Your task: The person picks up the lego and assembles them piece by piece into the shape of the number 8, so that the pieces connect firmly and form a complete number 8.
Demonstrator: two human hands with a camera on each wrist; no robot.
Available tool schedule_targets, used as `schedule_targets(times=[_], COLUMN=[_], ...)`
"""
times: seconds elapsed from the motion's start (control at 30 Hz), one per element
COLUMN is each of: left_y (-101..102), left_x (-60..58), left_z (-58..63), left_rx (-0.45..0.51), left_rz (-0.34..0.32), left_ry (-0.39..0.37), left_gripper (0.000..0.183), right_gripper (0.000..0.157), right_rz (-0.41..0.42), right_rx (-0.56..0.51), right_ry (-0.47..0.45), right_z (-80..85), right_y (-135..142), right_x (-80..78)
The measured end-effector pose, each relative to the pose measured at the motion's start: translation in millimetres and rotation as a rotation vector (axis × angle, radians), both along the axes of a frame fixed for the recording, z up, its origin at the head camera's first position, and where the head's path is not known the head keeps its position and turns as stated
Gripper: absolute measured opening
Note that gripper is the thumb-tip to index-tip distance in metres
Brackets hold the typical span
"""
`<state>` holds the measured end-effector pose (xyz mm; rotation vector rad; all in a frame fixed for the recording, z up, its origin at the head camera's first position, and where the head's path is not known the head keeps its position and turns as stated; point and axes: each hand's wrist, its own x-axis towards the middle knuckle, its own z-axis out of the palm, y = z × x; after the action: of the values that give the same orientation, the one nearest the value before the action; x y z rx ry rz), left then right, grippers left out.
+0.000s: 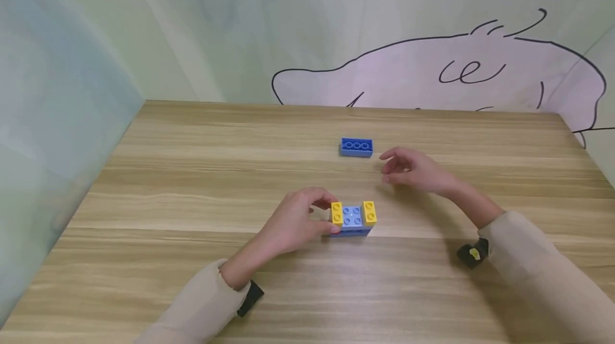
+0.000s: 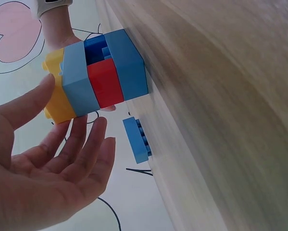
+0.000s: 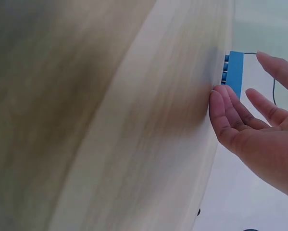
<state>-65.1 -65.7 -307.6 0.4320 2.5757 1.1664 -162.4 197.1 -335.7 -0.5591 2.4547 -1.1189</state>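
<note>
A small stack of toy building bricks [image 1: 352, 217] stands on the table. Two yellow bricks [image 1: 369, 213] top its ends, with studded light blue between them. The left wrist view shows a red brick [image 2: 105, 83] in a lower layer over a blue brick [image 2: 128, 62], beside a gap. My left hand [image 1: 302, 221] pinches the stack's left end, thumb [image 2: 38, 98] on the near side of the yellow piece. Farther back, a loose blue brick [image 1: 356, 148] lies upside down, studs toward the table. My right hand [image 1: 415, 171] is just right of it, fingers loosely bent and holding nothing.
The wood-grain table [image 1: 192, 173] meets a wall [image 1: 240, 29] at the back bearing a cartoon line drawing. Another wall panel [image 1: 53, 119] borders the left side. Dark straps hang at both sleeves.
</note>
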Motion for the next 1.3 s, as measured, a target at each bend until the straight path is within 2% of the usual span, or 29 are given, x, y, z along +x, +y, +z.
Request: schedule_targets(times=[0.73,0.93,1.3], left_y=[-1,-1,-2], left_x=[-0.9,-1.5,-1.2], left_z=[1.1,2.0,2.5], left_rx=[0.009,0.006,0.009], left_rz=[-0.007,-0.003,-0.007], left_ry=[-0.010,-0.023,-0.019], left_gripper=[0.034,0.033,0.034], right_gripper=[0.046,0.049,0.051], right_rz=[-0.056,-0.067,-0.109], right_rx=[0.019,0.042,0.082], right_ry=[-0.100,-0.103,-0.101], right_z=[3.8,5.9,-1.0], right_y=[-10,-17,-23], right_x=[-32.2,-38.1,-45.9])
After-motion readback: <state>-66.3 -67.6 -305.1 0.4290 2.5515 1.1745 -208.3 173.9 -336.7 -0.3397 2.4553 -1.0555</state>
